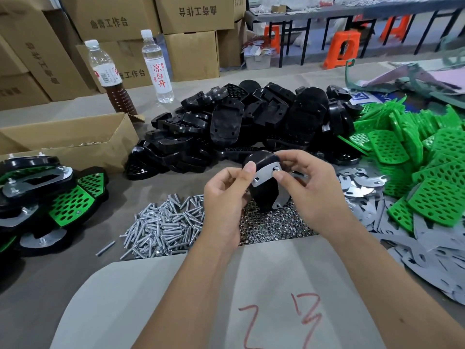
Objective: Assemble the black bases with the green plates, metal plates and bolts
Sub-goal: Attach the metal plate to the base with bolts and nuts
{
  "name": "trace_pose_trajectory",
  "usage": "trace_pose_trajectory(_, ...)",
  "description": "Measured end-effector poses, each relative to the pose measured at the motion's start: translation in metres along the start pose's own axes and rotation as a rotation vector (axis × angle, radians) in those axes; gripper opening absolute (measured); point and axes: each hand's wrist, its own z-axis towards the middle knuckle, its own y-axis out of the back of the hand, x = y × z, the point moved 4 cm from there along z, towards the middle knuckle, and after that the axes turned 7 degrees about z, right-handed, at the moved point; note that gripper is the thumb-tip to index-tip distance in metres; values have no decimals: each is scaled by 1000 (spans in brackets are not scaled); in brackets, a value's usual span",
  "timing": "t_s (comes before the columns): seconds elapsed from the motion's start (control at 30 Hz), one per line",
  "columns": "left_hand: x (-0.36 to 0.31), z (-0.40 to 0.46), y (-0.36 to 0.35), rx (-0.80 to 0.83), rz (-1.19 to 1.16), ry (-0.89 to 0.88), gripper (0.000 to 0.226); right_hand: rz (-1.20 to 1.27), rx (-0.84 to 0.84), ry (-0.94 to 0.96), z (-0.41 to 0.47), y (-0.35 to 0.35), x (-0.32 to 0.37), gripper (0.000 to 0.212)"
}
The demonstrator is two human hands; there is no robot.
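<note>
**A:** What is sitting at the centre of the frame?

**B:** A person's left hand (227,197) and right hand (305,187) are holding a black base (263,195) up over the table (176,96). A metal plate (264,173) is lying across the base's upper face, with a bolt (276,169) poking up through the plate's right end.

**A:** How are the hands gripping?

**B:** The left hand is curling round the base's left side, its thumb pressing on the plate's left end. The right hand is pinching at the bolt tip with thumb and forefinger; whether a nut is sitting between them is too small to tell.

**A:** And the loose parts?

**B:** Just below the hands, a heap of bolts (163,225) is lying left of centre, with a heap of nuts (271,225) touching it on the right. A pile of black bases (239,127) is filling the middle behind the hands. Green plates (415,157) are spilling down the right edge, with loose metal plates (362,182) just beside them and grey cut-outs (427,253) lower right.

**A:** Anything finished?

**B:** At the left edge, assembled pieces (50,197) are stacking up, showing green plates and bolts in black bases. Behind them an open cardboard box (75,139) is standing, and two bottles (156,66) are standing upper left, before stacked cartons (191,13).
</note>
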Motion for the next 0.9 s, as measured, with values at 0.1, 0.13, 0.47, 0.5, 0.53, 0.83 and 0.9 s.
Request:
trace_pose_trajectory(0.1,0,3,4,38,66,-36,17,10,19,5,1,3,0,40)
trace_pose_trajectory(0.13,-1,4,6,36,89,-53,15,1,24,3,2,4,-1,36)
trace_pose_trajectory(0.47,-5,9,16,123,253,-122,12,47,54,-40,3,10,-8,25)
trace_pose_trajectory(0.5,-4,9,16,109,258,-133,14,54,56,-47,3,10,-8,24)
trace_pose_trajectory(0.53,-3,10,16,87,255,-135,17,55,56,-63,3,11,-10,23)
trace_pose_trajectory(0.83,-4,15,27,-98,-14,-43,17,239,100,-269,2,10,-15,14)
trace_pose_trajectory(0.9,-3,14,25,-82,-34,-32,16,309,70,-298,2,10,-16,14)
